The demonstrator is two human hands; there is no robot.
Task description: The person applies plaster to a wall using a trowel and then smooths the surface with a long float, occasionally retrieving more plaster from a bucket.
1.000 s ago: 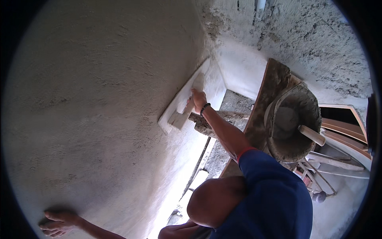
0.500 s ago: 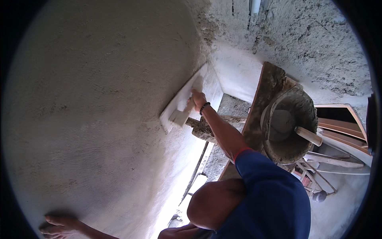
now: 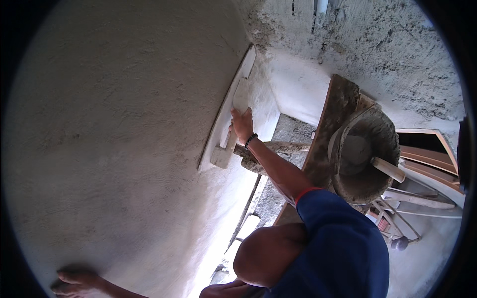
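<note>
My right hand [image 3: 242, 125], with a dark beaded bracelet at its wrist, grips the handle of a long pale plastering float [image 3: 223, 126]. The float lies against the plastered wall [image 3: 124, 124] near the corner, one long edge along the wall and its handle side toward me. Low on the same wall at the far left, my left hand [image 3: 77, 283] rests with its fingers apart and holds nothing. Part of the left hand is in shadow by the frame's rim.
Right of my arm, a mortar-crusted bucket [image 3: 365, 187] stands by a dirty wooden plank [image 3: 323, 131]. A pale tool handle [image 3: 388, 170] sticks out over its rim. Crusted wood [image 3: 253, 164] lies below my right forearm. Farther right are wooden shelves [image 3: 427, 156] and a frame-like stand [image 3: 392, 218].
The float has moved upward in the picture along the wall and turned steeper, its upper end now higher by the corner. My right hand has turned with it. My left hand has stayed nearly in place.
</note>
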